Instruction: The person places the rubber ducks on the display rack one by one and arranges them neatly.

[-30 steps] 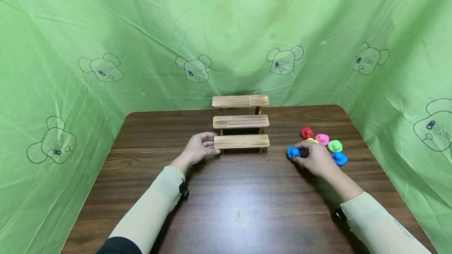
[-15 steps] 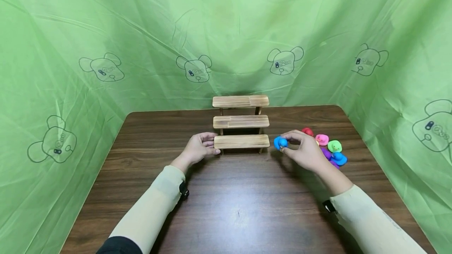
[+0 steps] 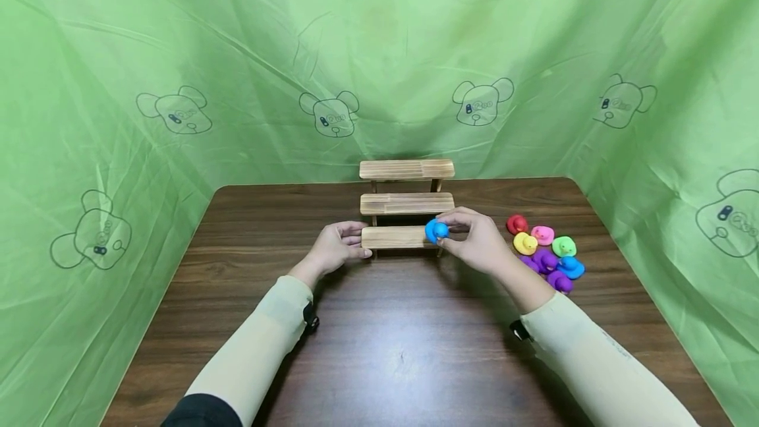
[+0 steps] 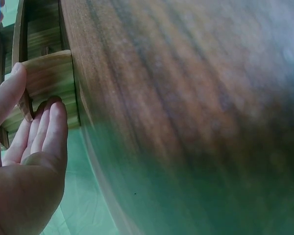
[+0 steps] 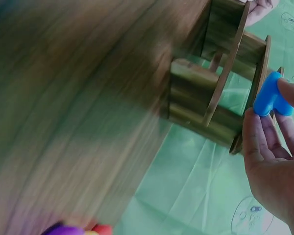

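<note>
**Right hand (image 3: 479, 244) gripping a blue, duck-shaped, plastic-looking toy (image 3: 435, 231) beside a three-tier stand (image 3: 406, 203) of pale wood**

We are seeing the right hand pinching the toy between thumb and fingertips, its fingers parting only as widely as the rounded body is needing. The toy is sitting at the right end of the lowest shelf (image 3: 391, 238); we are not able to tell whether it is touching the board. The left hand (image 3: 333, 247) is lightly gripping the stand's left end, thumb nearer us and fingers farther back, apparently steadying it.

We are judging the work to be at an early stage: no toy is standing released on any shelf. Farther right, on the brown wood-grain table (image 3: 379, 354), we are counting eight similar duck-shaped toys (image 3: 545, 259) lying unshelved in a cluster: three purple, one red, one yellow, one pink, one green and one blue. Behind everything, a green printed cloth (image 3: 391, 51) is hanging.
</note>
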Tool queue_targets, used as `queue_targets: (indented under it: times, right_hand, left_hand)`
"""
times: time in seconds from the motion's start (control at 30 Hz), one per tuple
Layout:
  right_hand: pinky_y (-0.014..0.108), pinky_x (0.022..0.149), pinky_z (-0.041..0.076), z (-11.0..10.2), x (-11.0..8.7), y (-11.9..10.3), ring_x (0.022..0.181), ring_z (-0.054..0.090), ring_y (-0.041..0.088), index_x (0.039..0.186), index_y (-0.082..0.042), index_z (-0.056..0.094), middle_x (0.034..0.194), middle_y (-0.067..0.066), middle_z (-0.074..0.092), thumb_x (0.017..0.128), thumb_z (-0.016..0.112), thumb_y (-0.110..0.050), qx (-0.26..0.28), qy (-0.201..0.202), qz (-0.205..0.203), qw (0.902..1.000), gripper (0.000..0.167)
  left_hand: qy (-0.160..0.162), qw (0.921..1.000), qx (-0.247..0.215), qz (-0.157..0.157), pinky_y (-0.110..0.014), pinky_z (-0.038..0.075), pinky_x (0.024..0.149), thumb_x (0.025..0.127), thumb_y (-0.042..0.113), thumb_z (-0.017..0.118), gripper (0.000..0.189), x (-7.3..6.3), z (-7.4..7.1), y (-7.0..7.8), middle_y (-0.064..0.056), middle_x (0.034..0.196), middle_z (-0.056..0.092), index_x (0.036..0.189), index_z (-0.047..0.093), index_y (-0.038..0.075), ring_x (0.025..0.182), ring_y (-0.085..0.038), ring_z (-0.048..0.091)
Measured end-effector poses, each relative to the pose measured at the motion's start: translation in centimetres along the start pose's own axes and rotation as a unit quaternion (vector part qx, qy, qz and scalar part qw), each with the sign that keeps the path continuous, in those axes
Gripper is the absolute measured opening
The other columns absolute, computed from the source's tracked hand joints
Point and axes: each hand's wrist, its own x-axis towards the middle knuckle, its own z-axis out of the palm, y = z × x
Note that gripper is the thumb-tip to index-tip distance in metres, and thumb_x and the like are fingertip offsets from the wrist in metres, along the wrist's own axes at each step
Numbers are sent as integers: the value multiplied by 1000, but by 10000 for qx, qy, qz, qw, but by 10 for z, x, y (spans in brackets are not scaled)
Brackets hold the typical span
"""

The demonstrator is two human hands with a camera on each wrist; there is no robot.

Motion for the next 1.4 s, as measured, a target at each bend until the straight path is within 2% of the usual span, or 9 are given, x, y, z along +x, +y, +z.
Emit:
queue_targets:
  times: [0.2,0.4,0.67,0.8,0.9,1.03,1.23,1.4]
  right_hand:
    - [49,97,60,15,14,-9,108,72,25,115,-11,79,119,2,73,84,87,-4,80,-107,48,9999,33]
    - [52,97,59,28,26,-19,107,72,24,112,-10,79,116,2,73,82,87,-2,123,-201,-120,9996,32]
    - [45,101,57,58,37,-25,109,70,21,114,-11,80,117,-1,75,83,88,-6,-245,-443,-353,9981,33]
    - [37,101,56,73,40,-28,110,69,16,113,-13,80,117,-5,74,84,89,-9,-506,-502,-444,9965,31]
    - [32,99,57,83,42,-29,109,69,16,112,-10,80,115,-4,72,83,89,-7,-557,-520,-476,9960,30]
    - [30,97,58,92,43,-30,108,68,17,111,-6,79,113,-1,70,83,88,-4,-582,-541,-514,9955,29]
    - [29,97,58,102,45,-28,109,69,17,111,-6,79,113,-1,71,84,88,-4,-737,-547,-616,9939,29]
    - [30,99,57,105,46,-26,111,68,17,113,-6,79,116,0,72,85,87,-6,-829,-433,-680,9933,29]
  left_hand:
    - [26,10000,-7,-14,-29,60,92,77,-17,84,64,0,-1,-1,-27,129,68,137,61,-9,122,-37,67]
    - [28,10000,-6,-46,-29,61,92,77,-17,85,64,0,-1,-1,-27,128,69,136,61,-9,121,-36,67]
    - [7,9999,-65,-81,-28,61,91,79,-17,83,63,-1,0,2,-27,130,68,137,60,-10,121,-37,67]
    - [-12,9999,-95,-92,-28,61,91,80,-17,83,63,-1,1,2,-27,130,67,138,59,-10,122,-37,66]
    - [-3,9999,-127,-114,-28,61,90,80,-16,83,62,-2,0,1,-26,130,68,137,60,-9,122,-37,67]
    - [-10,9998,-153,-119,-29,61,91,79,-15,85,62,-1,-1,0,-24,128,70,136,61,-8,121,-36,67]
    - [8,9998,-126,-128,-29,61,91,80,-12,86,61,-1,-2,-1,-23,127,70,136,62,-8,118,-32,69]
    - [-28,9998,-132,-138,-28,61,90,80,-11,86,62,-1,-2,0,-25,129,69,136,62,-8,120,-34,68]
